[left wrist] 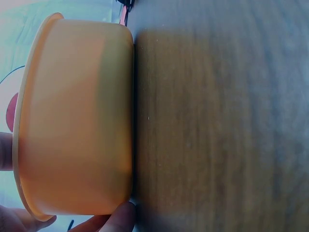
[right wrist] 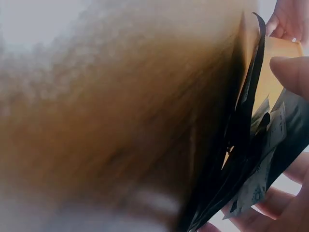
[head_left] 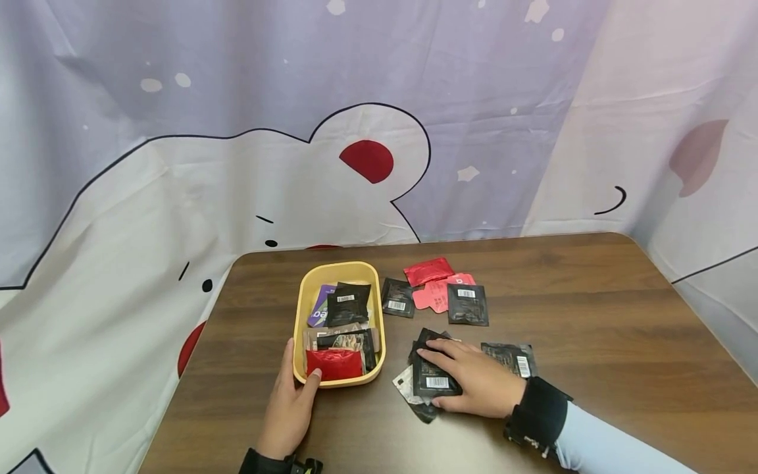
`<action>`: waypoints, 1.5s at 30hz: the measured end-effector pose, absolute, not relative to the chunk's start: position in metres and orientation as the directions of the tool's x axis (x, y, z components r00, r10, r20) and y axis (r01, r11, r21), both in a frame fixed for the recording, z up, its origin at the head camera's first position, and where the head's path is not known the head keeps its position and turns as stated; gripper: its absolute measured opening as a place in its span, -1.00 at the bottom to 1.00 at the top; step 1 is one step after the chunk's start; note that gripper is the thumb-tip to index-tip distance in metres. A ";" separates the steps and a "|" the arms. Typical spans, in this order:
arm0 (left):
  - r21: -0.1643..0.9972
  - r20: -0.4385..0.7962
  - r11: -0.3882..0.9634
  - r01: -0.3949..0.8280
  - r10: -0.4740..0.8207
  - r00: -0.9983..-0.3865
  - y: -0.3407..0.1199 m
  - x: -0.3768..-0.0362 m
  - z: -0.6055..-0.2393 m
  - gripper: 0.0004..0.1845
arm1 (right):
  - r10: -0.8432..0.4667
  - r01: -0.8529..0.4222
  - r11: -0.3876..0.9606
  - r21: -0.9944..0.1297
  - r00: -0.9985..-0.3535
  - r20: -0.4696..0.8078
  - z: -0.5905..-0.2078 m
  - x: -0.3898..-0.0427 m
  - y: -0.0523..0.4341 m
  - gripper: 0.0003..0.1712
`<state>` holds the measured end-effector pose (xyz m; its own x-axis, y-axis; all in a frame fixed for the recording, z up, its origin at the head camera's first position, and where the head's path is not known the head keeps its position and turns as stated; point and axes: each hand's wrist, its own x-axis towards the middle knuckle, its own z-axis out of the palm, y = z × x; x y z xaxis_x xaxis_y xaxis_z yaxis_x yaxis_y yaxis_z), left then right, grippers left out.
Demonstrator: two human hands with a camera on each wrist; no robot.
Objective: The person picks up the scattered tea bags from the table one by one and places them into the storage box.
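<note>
My left hand (head_left: 288, 408) holds the near left corner of a yellow plastic bin (head_left: 300, 289), its thumb over the rim. In the left wrist view the bin's smooth side wall (left wrist: 77, 116) fills the left half. Inside the bin lie a red packet (head_left: 334, 365), a black packet (head_left: 348, 304), a purple packet (head_left: 320, 307) and others partly covered. Over a small pile on the table, my right hand (head_left: 476, 378) grips a black packet (head_left: 435, 368) with a white barcode, thumb at the near edge, fingers across the top. A pale patterned packet (head_left: 405, 384) sticks out beneath it.
Beyond the pile lie a shiny red packet (head_left: 428, 270), pinkish-red packets (head_left: 437, 295) and two black packets (head_left: 468, 305). Another black packet (head_left: 508, 357) is just behind the right wrist. The wooden table (head_left: 604, 316) ends at a printed curtain (head_left: 474, 118).
</note>
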<state>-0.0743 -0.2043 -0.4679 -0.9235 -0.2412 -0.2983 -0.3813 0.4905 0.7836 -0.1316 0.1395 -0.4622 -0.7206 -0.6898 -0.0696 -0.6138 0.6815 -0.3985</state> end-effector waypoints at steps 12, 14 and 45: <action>0.774 -0.303 0.502 -0.386 -0.242 -0.922 -0.205 -0.075 -0.468 -0.07 | -0.679 -0.604 0.669 -0.434 -0.734 -0.025 -0.464 -0.129 0.139 -0.21; 0.774 -0.301 0.503 -0.385 -0.242 -0.922 -0.205 -0.075 -0.468 -0.07 | -0.676 -0.600 0.667 -0.442 -0.737 -0.018 -0.463 -0.130 0.139 -0.27; 0.796 -0.292 0.472 -0.380 -0.251 -0.923 -0.203 -0.075 -0.470 -0.07 | -0.621 -0.740 0.366 -0.565 -0.646 0.443 -0.422 -0.170 0.046 -0.62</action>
<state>-0.0751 -0.2028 -0.4700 -0.9230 -0.2510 -0.2917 -0.3798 0.4720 0.7956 -0.1699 0.0463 -0.4219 -0.6461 -0.6214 0.4433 -0.7396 0.3663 -0.5646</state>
